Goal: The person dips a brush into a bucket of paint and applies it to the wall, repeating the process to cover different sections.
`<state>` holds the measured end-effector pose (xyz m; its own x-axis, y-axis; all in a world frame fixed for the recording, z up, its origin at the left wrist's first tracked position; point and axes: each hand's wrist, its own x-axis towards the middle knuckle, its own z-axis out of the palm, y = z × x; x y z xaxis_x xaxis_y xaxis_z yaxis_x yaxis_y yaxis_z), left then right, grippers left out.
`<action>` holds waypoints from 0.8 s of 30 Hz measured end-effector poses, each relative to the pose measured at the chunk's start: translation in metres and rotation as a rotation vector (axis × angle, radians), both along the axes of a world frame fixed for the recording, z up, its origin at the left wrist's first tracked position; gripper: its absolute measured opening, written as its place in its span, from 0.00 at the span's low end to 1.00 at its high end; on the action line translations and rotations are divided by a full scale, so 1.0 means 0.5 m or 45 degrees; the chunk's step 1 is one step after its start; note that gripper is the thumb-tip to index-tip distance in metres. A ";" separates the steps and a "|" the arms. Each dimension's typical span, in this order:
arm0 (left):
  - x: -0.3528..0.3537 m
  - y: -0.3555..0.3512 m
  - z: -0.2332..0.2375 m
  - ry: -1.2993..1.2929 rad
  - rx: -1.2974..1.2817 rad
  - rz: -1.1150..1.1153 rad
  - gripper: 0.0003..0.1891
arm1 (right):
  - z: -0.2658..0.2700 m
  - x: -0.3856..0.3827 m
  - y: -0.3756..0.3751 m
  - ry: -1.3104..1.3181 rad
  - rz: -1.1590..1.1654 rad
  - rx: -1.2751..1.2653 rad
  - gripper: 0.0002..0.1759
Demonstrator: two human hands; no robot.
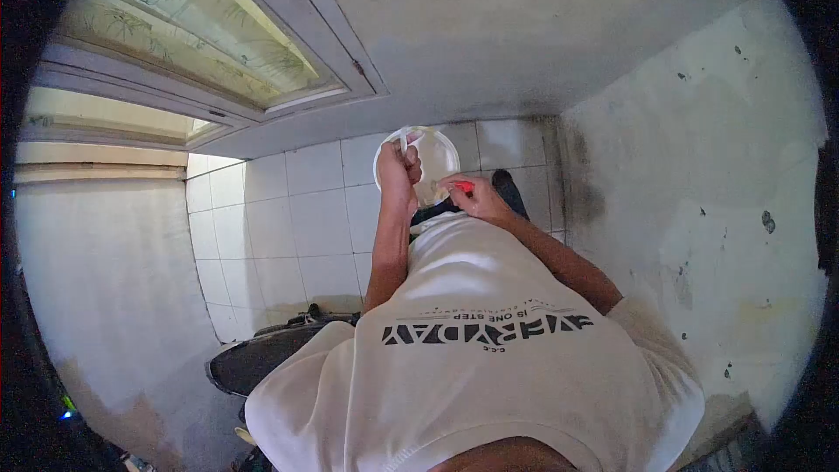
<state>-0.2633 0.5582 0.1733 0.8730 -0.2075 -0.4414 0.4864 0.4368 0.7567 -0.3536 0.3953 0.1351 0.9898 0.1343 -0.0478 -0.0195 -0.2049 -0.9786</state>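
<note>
A round white container [447, 150], like a bucket or basin, sits in front of my body above the tiled floor. My left hand [399, 170] is over its left part, fingers closed around a pale, whitish piece [411, 135] that pokes out at the top; its kind is too small to make out. At the container's lower right, my right hand [481, 201] is closed on a red-handled tool [463, 186]. The working end of that tool cannot be made out. Something pale lies inside the container, partly hidden by my hands.
White floor tiles [301, 218] spread left of the container. A plain wall [507, 52] rises ahead, and a stained wall [717, 210] stands close on the right. A framed window [210, 26] is at upper left. A dark seat-like object [271, 354] is beside me.
</note>
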 end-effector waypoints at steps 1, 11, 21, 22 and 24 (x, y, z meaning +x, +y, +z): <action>0.003 0.000 -0.001 -0.001 -0.026 0.015 0.20 | -0.008 0.000 0.001 0.054 -0.016 0.061 0.12; 0.001 0.003 -0.007 0.011 0.025 0.023 0.21 | -0.057 0.013 0.004 0.125 -0.034 0.109 0.14; 0.009 0.002 -0.043 0.011 0.018 0.063 0.20 | -0.121 -0.013 -0.088 0.266 -0.295 0.162 0.13; 0.010 0.001 -0.046 0.014 0.046 0.123 0.20 | -0.111 -0.021 -0.095 0.329 -0.249 0.042 0.13; 0.010 0.004 -0.087 0.053 0.113 0.211 0.19 | -0.086 -0.027 -0.098 0.261 -0.134 -0.167 0.12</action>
<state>-0.2586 0.5602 0.1299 0.8726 -0.0214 -0.4879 0.4451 0.4461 0.7765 -0.3672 0.3463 0.0923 0.9659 0.0101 -0.2586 -0.2423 -0.3163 -0.9172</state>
